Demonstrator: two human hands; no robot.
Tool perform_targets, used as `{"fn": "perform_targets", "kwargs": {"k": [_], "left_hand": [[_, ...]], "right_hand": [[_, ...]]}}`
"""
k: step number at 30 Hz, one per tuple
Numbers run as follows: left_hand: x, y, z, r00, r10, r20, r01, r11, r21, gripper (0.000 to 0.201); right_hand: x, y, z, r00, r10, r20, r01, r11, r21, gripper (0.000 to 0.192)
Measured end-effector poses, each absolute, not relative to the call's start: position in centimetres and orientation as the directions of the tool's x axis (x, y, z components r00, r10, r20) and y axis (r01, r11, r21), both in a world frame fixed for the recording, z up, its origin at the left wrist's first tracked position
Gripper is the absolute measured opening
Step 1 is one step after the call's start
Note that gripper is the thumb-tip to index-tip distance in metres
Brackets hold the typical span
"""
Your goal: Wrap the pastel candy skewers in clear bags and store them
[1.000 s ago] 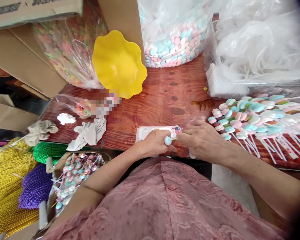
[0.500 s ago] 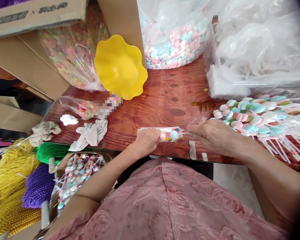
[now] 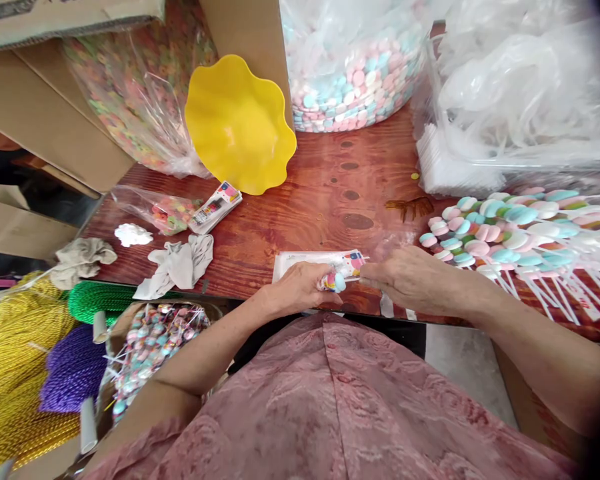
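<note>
We see the left hand (image 3: 300, 290) closed around a small pale-blue candy lollipop on a thin white stick (image 3: 338, 282), its head partly slipped into a narrow clear printed plastic sleeve (image 3: 347, 265), at the near edge of the reddish-brown wooden table (image 3: 330, 193), right in front of the person. The right hand (image 3: 410, 283) pinches at the right end of the same piece, fingertips together on what looks like the stick or the mouth of the sleeve; which one, we cannot tell. A flat stack of more printed sleeves (image 3: 300, 261) lies on the table just beyond the left hand. We judge the lollipop to be very light and hard, its head brittle if squeezed or dropped and its stick thin enough to bend; the best hold seems to be the stick, low down, with the head left free. The sleeve looks limp, slick and easily crumpled, so it wants a light pinch at its open edge. To the right lies a heap of pastel lollipops with white sticks (image 3: 510, 230); far left stands a wavy yellow plastic bowl (image 3: 237, 123).
</note>
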State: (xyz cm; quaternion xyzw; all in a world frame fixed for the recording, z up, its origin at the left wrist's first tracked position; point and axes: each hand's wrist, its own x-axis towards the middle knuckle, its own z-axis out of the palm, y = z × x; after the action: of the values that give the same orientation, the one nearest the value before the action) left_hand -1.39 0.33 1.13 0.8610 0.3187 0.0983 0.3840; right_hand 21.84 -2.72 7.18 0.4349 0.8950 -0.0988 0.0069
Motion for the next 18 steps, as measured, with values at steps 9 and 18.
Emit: {"fn": "perform_targets", "kwargs": {"k": [9, 18], "left_hand": [[-2.0, 0.1, 1.3, 0.711, 0.695, -0.106, 0.453, -0.338, 0.825, 0.033], [-2.9, -0.3, 1.7, 0.610, 0.792, 0.022, 0.599, -0.479, 0.642, 0.029]], "right_hand": [[19.7, -2.3, 8.2, -0.575, 0.786, -0.227, 0.817, 0.568, -0.102, 0.024], [20.5, -2.3, 7.8, -0.509, 0.787, -0.349, 0.846, 0.532, -0.036, 0.033]]}}
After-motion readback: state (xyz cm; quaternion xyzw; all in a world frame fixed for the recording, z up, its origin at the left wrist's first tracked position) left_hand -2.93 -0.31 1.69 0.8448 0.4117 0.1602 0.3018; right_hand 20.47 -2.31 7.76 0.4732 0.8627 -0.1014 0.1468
